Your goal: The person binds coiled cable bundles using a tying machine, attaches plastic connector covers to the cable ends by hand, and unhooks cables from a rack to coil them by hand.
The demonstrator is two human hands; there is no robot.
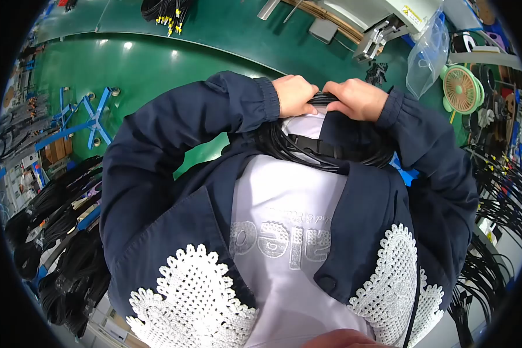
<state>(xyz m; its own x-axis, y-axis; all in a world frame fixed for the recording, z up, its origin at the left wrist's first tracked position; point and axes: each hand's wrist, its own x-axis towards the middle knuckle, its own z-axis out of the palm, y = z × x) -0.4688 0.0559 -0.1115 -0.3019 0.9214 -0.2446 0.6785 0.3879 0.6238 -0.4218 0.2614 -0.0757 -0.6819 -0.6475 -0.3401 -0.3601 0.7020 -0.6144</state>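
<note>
Fingers of left hand (296, 95) and right hand (356, 98) pinch the cable coil's (283, 148) far side. Probably springy; best held by bunched strands.

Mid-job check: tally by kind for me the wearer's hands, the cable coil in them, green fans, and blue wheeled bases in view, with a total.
Hands: 2 (left hand, right hand)
Held black cable coil: 1
Green fan: 1
Blue wheeled base: 1
Total: 5
</note>
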